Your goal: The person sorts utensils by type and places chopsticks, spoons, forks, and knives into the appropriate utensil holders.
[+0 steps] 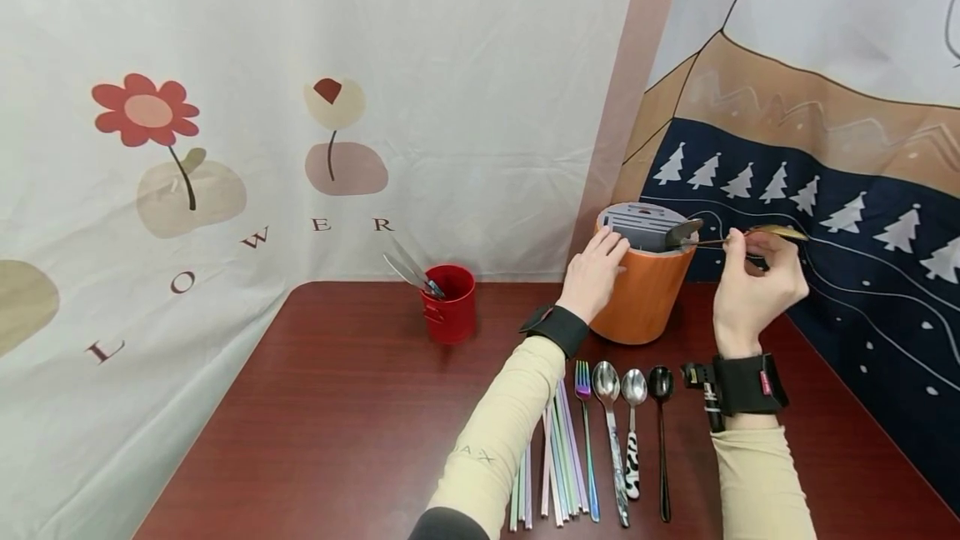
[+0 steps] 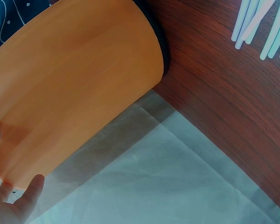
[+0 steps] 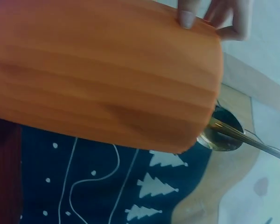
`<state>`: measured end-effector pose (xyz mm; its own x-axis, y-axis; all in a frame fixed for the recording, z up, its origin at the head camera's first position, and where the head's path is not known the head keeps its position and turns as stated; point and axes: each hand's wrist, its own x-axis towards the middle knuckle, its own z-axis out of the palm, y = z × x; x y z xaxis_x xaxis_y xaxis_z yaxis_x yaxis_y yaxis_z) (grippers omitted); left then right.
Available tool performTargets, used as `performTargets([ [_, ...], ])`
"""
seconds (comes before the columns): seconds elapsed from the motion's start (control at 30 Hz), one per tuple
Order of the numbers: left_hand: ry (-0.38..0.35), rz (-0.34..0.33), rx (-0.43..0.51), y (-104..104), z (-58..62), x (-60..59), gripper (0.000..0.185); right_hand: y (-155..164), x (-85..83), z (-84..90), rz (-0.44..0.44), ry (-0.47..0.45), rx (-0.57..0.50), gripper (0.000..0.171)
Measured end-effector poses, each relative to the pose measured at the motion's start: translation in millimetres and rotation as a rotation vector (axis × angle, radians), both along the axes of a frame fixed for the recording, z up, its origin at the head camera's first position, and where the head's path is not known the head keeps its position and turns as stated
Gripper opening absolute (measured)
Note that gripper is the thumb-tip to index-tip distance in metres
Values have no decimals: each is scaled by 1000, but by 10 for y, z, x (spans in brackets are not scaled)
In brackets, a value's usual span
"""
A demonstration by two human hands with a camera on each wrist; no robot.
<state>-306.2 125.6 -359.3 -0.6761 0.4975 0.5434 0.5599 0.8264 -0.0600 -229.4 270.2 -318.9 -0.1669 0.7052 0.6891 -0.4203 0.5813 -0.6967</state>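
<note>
We see a dark red wooden bench [image 1: 337, 407] set against printed fabric backdrops. Toward the far right of it stands an orange cutlery holder [image 1: 645, 294] with a grey slotted top. Our left hand [image 1: 596, 273] rests against the holder's upper left side, its fingers [image 1: 617, 245] laid lightly curved over the rim, touching rather than clasping it. Our right hand [image 1: 753, 290] hovers just right of the holder, its fingers pinching the thin handle of a gold spoon [image 1: 780, 232], which lies nearly level in the air with one end at the holder's top. A dark spoon [image 1: 681, 233] already sits in a slot there, bowl upward. In the right wrist view the gold spoon's bowl [image 3: 220, 135] shows just past the holder's rim. On the bench in front of the holder, near us, lie a row of pastel chopsticks [image 1: 558, 465], a rainbow fork [image 1: 587, 432], two silver spoons [image 1: 609, 423] and a black spoon [image 1: 662, 432], side by side. Farther left stands a small red cup [image 1: 450, 304] holding a few pieces of cutlery.
</note>
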Motion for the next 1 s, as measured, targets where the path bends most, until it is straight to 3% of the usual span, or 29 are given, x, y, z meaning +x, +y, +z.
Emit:
performTargets([
  [0.27, 4, -2, 3, 15, -9, -15, 39, 72, -231, -17, 80, -165, 120, 33],
  [0.57, 4, 2, 3, 20, -9, 0, 40, 150, -391, -142, 165, -384, 211, 26],
  [0.8, 7, 5, 0, 10, 3, 9, 40, 172, -436, -208, 134, -410, 251, 20],
  [1.0, 3, 12, -5, 8, -4, 0, 40, 139, -390, -264, 145, -478, 218, 23],
])
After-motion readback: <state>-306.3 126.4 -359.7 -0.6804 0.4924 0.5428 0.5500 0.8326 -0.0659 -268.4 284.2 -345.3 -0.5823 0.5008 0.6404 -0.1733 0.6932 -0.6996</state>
